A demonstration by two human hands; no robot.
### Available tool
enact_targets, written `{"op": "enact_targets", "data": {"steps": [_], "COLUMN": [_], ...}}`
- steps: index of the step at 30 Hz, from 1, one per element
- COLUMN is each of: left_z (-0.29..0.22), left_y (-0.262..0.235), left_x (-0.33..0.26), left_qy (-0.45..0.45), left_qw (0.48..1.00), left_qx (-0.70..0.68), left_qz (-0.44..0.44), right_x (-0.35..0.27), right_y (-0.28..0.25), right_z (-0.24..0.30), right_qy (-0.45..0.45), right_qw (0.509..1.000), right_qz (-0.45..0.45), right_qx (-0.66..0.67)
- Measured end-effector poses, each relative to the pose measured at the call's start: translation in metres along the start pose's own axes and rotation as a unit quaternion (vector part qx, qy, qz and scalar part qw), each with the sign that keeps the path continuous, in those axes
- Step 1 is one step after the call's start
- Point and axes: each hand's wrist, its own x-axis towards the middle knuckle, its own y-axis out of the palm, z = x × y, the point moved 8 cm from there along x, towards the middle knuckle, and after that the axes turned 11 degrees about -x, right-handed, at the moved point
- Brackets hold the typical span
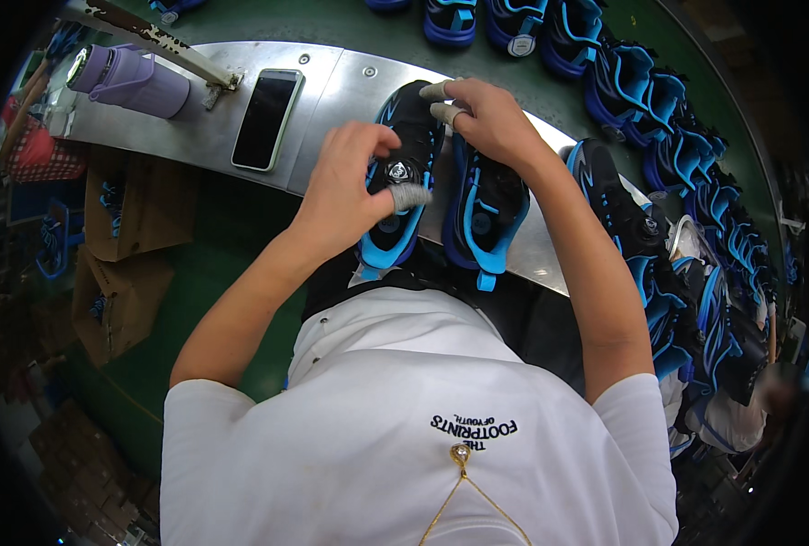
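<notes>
The left shoe (421, 153), black with blue trim, lies sole-down on the metal ledge (327, 102), its toe pointing away from the wearer and its heel close to the white shirt (395, 364); that direction probably keeps its opening and its round dial (402, 171) easy to see and reach. The left hand (350, 187) comes over this shoe from its left side, with the fingers curled and the thumb stretched out, a gap between them near the dial and nothing seen pinched; whether the thumb rests on the upper, I cannot tell. The right hand (482, 118) is at the toe end of the left shoe, two bent, wrapped digits slightly parted, with nothing visible gripped between them; contact is unclear there too. The pale wraps likely guard the skin against rubbing. Just right of the left shoe sits the right shoe (485, 207), heel also toward the wearer, its toe hidden under the right hand; side by side, the two seem set out as a pair. The phone (268, 118) and, farther off, the lilac bottle (142, 82) are left of the left shoe, perhaps to leave working room. Beyond and right of it, similar shoes (618, 82) line the green surface.
</notes>
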Motion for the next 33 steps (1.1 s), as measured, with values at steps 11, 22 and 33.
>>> {"op": "enact_targets", "data": {"steps": [11,22,33], "left_z": [0.008,0.022,0.03], "left_y": [-0.005,0.01,0.011], "left_x": [0.002,0.005,-0.009], "left_qy": [-0.043,-0.004,-0.02], "left_qw": [0.998,0.981,0.983], "left_qx": [0.004,-0.152,-0.136], "left_qz": [0.054,0.122,-0.122], "right_x": [0.004,0.007,0.009], "right_y": [0.009,0.01,0.011], "right_z": [-0.003,0.006,0.007], "right_qy": [0.015,-0.01,-0.029], "right_qw": [1.0,1.0,0.999], "right_qz": [0.007,0.015,-0.005], "right_qx": [0.004,0.005,0.025]}}
